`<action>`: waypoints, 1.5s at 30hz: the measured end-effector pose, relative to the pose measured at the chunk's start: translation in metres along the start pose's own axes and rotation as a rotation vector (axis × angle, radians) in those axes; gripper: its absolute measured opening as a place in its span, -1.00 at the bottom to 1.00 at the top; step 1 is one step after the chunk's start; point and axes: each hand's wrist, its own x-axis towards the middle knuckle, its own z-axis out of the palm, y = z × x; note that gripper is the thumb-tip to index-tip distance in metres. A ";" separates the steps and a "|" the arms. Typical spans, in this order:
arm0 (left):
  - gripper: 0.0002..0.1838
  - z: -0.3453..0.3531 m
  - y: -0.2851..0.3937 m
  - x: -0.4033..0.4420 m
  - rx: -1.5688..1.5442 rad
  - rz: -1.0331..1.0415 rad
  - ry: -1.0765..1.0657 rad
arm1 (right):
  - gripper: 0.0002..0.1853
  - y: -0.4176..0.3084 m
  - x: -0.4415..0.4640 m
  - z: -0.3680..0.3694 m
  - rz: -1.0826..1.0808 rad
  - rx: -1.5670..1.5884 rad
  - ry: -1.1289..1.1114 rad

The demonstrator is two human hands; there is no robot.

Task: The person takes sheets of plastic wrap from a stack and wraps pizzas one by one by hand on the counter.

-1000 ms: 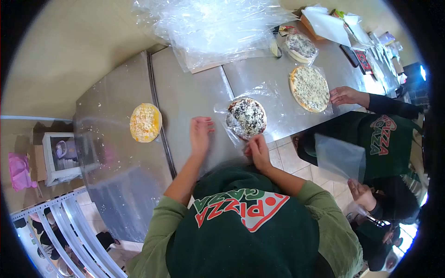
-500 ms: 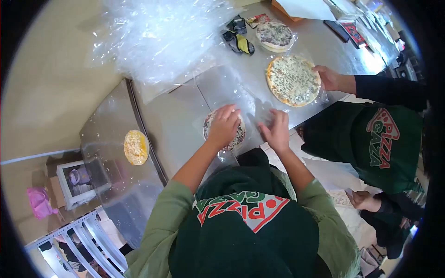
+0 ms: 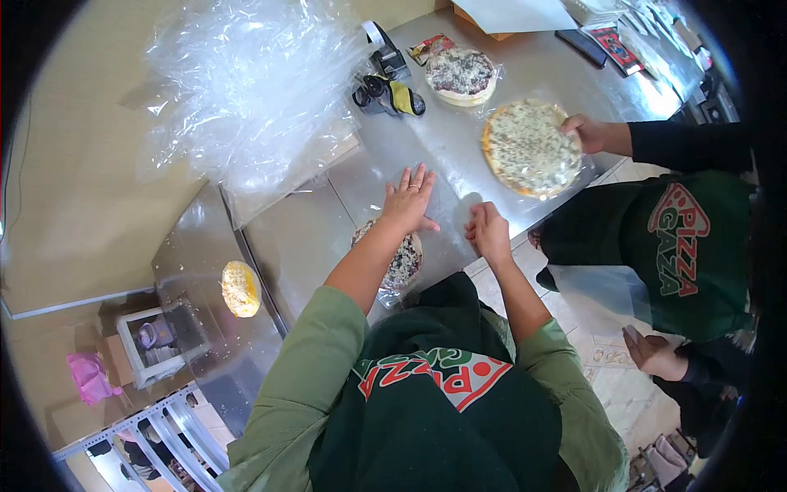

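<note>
My left hand [image 3: 409,202] is over the far edge of a dark-topped pizza [image 3: 403,264] with white cheese, its fingers spread and nothing in them. My forearm covers part of that pizza, and clear plastic shows around its near edge. To the right, my right hand [image 3: 489,233] is near the front edge of the metal table [image 3: 307,238], with its fingers curled; whether they hold anything is hidden. A larger cheese pizza [image 3: 531,149] in clear plastic lies further right, with a co-worker's hand on its edge.
A heap of clear plastic bags [image 3: 262,90] lies at the back left, beside a black and yellow object [image 3: 392,95]. Another wrapped pizza [image 3: 461,75] sits behind. A yellow-topped pizza [image 3: 240,289] is at left. The co-worker [image 3: 680,238] stands at right, holding a clear sheet [image 3: 602,297].
The view has swung toward the right. My left hand has moved onto the dark-topped pizza, then past its far side with fingers spread. My right hand has left that pizza. The co-worker's hand now touches the larger pizza.
</note>
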 end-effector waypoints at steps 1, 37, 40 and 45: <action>0.25 -0.001 0.002 0.001 0.015 -0.007 -0.014 | -0.71 0.000 -0.002 -0.001 0.020 -0.004 -0.030; -0.42 0.124 -0.054 -0.193 -1.909 -0.628 0.585 | -0.52 -0.034 -0.016 0.089 -0.251 -0.332 -0.394; -0.43 0.118 -0.044 -0.191 -2.017 -0.716 0.581 | -0.55 -0.043 -0.014 0.097 -0.038 -0.030 -0.779; -0.41 0.084 -0.032 -0.169 -1.905 -0.831 0.570 | -0.42 -0.019 -0.023 0.084 0.264 0.767 -0.908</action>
